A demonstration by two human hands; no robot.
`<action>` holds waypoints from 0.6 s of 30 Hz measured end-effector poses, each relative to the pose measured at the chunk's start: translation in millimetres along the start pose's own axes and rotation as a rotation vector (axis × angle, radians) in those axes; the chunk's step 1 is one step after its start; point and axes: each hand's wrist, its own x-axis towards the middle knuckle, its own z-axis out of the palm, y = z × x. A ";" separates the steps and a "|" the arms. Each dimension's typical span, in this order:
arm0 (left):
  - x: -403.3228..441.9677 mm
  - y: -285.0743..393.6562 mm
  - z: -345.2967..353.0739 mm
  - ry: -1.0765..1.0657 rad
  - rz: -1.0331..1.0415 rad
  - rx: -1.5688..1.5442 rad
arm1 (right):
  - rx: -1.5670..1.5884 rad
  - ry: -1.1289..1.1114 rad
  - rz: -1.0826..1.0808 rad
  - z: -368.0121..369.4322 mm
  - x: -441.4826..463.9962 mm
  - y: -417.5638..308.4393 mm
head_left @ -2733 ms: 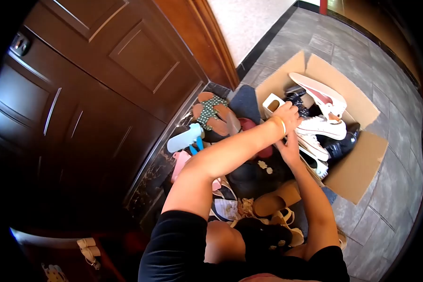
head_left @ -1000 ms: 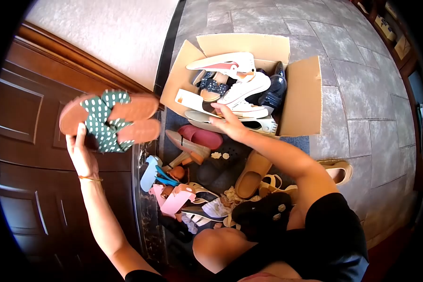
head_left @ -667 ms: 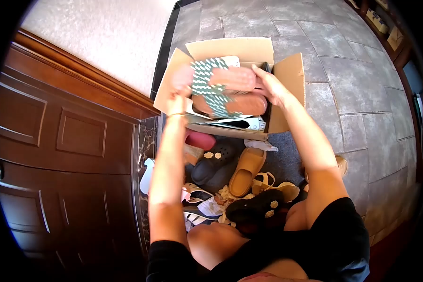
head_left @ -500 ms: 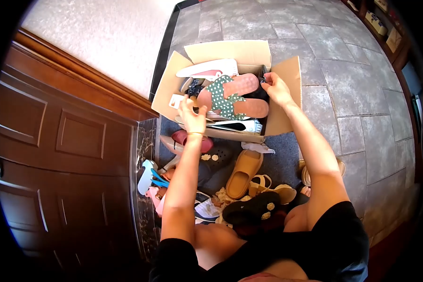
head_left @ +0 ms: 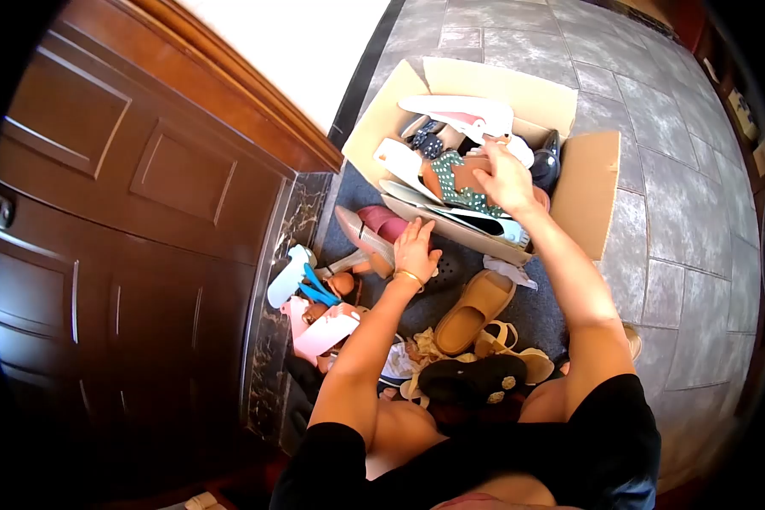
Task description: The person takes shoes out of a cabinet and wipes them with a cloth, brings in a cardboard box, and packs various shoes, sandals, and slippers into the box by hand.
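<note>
A cardboard box [head_left: 593,191] holds several shoes. Among them lie green dotted sandals [head_left: 459,183] with brown soles, partly under my right hand [head_left: 508,180], whose fingers are apart on or just above them. White shoes [head_left: 463,110], a navy dotted sandal [head_left: 429,143] and a shiny black shoe [head_left: 548,161] are around the sandals. My left hand [head_left: 416,252] is outside the box, fingers spread, beside a red shoe [head_left: 382,223] and over a dark clog [head_left: 447,270]. It holds nothing.
A tan slipper [head_left: 474,314], a black clog [head_left: 467,380], a pink slipper [head_left: 327,330], a light blue slipper [head_left: 288,276] and a heeled shoe [head_left: 364,240] lie on the floor near my legs. A brown door [head_left: 136,238] stands at the left.
The green dotted sandals went from the floor into the box, carried by my left hand, and were released. My left hand has since left the box; my right hand has moved over the sandals.
</note>
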 end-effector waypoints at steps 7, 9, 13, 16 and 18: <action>7.0 0.2 12.5 -0.110 -0.005 -0.118 | -0.257 0.012 -0.290 75.8 -6.2 -32.0; 5.2 -1.5 6.6 -0.099 0.058 -0.155 | -0.211 -0.199 -0.250 55.2 5.5 -33.7; -8.2 -15.9 -32.7 0.012 0.089 -0.333 | 0.061 -0.115 0.024 -10.1 -15.4 -23.0; -38.7 -26.9 -66.9 -0.002 0.072 -0.336 | -0.257 -0.252 0.056 -23.0 -32.2 30.8; -71.8 -21.6 -77.3 0.077 0.115 -0.374 | -0.287 -0.299 -0.006 -11.1 -38.7 39.4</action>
